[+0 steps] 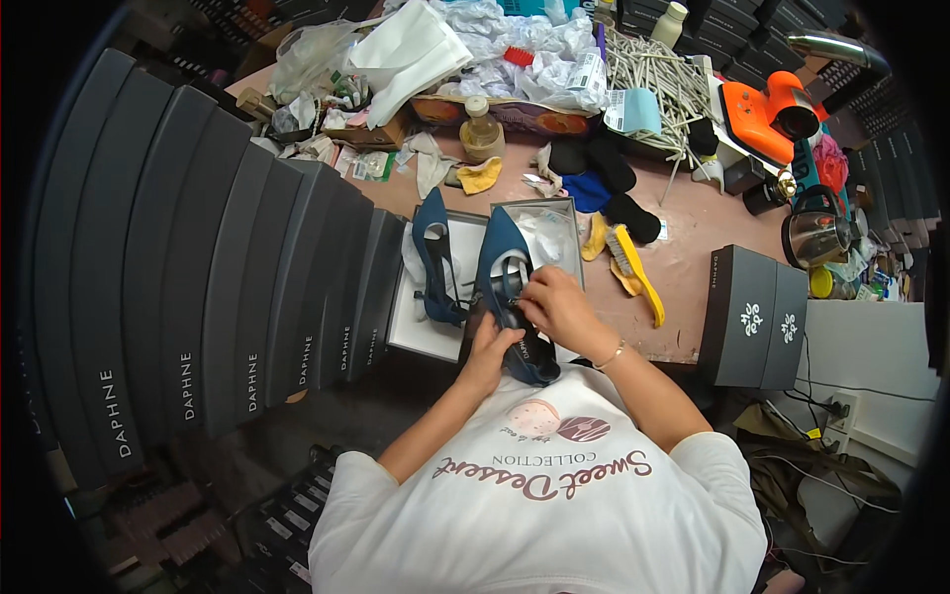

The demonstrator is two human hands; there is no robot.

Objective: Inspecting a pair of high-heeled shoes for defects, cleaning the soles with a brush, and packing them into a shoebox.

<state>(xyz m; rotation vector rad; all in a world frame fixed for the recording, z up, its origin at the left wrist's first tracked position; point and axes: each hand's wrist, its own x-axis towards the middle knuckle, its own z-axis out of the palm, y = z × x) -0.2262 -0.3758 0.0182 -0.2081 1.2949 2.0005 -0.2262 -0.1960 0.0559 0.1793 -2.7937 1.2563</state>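
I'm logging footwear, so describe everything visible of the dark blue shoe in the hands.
The dark blue shoe has a pointed toe, thin straps and a dark insole; its upper looks matte, like fabric. Its opening faces up, toe pointing away, heel end by the white shirt. The left hand holds its side; the right hand is at its straps. Its sole is hidden.
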